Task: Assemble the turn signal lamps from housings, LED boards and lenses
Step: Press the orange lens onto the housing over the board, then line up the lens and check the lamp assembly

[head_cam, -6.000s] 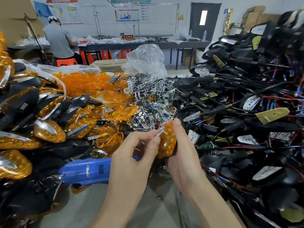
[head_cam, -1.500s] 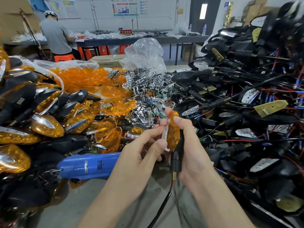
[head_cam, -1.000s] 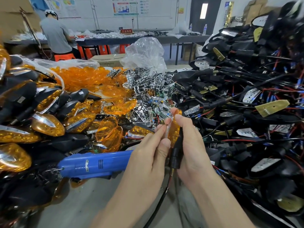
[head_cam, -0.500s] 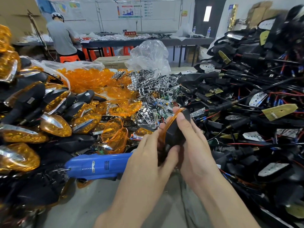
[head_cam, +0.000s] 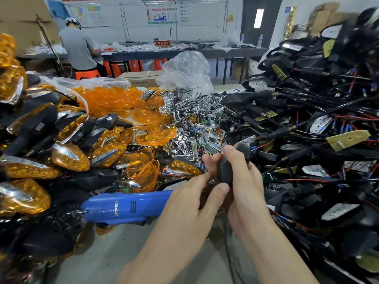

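Observation:
Both hands hold one turn signal lamp point(head_cam: 225, 171) at the middle of the view, its black housing back turned toward me and a thin orange lens edge showing at its left. My right hand point(head_cam: 244, 181) wraps it from the right, index finger over the top. My left hand point(head_cam: 196, 193) pinches its left and lower side with thumb and fingers. The lamp's front and cable are hidden by my hands.
Finished amber lamps point(head_cam: 69, 158) pile at the left, loose orange lenses point(head_cam: 110, 99) and chrome reflector pieces point(head_cam: 190, 111) behind, wired black housings point(head_cam: 307, 140) heap at the right. A blue power screwdriver point(head_cam: 125, 208) lies by my left hand. A person point(head_cam: 79, 48) sits at a far table.
The orange lens with its silver insert was brought onto a black wired housing. The joined lamp then turned so its black back faces me, and both hands closed tighter round it.

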Available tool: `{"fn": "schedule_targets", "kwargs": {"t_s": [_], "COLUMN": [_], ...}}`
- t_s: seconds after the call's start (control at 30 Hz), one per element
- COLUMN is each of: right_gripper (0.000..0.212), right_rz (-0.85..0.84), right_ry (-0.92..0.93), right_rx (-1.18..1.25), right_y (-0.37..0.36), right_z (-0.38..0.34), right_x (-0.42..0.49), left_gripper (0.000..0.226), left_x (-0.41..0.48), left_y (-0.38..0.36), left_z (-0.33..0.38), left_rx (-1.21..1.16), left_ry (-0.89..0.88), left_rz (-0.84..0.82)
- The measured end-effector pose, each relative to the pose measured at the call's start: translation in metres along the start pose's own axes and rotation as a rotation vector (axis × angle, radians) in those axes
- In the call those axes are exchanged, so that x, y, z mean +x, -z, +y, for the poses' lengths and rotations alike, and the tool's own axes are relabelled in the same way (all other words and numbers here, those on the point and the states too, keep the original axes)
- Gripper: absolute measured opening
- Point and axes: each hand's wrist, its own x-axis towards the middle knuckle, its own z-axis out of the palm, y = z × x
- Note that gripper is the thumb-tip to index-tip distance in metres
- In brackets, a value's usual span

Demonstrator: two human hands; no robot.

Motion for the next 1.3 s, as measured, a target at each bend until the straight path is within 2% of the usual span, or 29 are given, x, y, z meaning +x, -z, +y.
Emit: {"fn": "schedule_targets", "kwargs": {"t_s": [0.1,0.27,0.4,0.53,0.7,0.83,0.93,1.03,1.17,1.3], "right_gripper": [0.020,0.014,0.008,0.011,0.015,0.024,0.020,0.019,0.021,0.035], "right_rz": [0.101,0.216,0.221,0.206,0.181,0.187,0.143,0.133,0.090,0.103], "right_ry": [0.055,0.057,0.024,0.006,-0.016,-0.004,-0.053,-0.109,-0.032,-0.028], "right_rx": [0.083,0.174,0.224,0.260,0.253,0.178,0.206,0.225,0.159,0.162], "right_y": [0.003,0.010,0.010,0.011,0.013,0.018,0.017,0.014,0.014,0.016], "right_z": [-0.003,-0.006,-0.008,-0.010,-0.008,-0.008,-0.007,-0.004,-0.001,-0.001], "right_x": [0.006,0.011,0.012,0.012,0.013,0.018,0.019,0.021,0.024,0.025], "left_gripper": [0.050,0.041,0.038,0.038,0.056,0.049,0.038,0.028,0.029,0.030], "left_x": [-0.003,-0.011,-0.007,-0.007,-0.002,0.012,0.038,0.063,0.083,0.102], "left_y": [0.006,0.008,0.016,0.022,0.033,0.057,0.069,0.072,0.068,0.071], "left_z": [-0.002,0.006,0.012,0.009,0.018,0.010,-0.013,-0.040,-0.058,-0.056], "left_rx": [0.156,0.556,0.774,0.876,0.855,0.699,0.647,0.683,0.699,0.729], "left_ry": [-0.044,-0.067,-0.120,-0.272,-0.196,-0.112,-0.023,0.015,-0.012,0.010], "left_rz": [0.008,-0.101,-0.086,0.005,-0.140,-0.155,-0.101,-0.140,-0.179,-0.166]}}
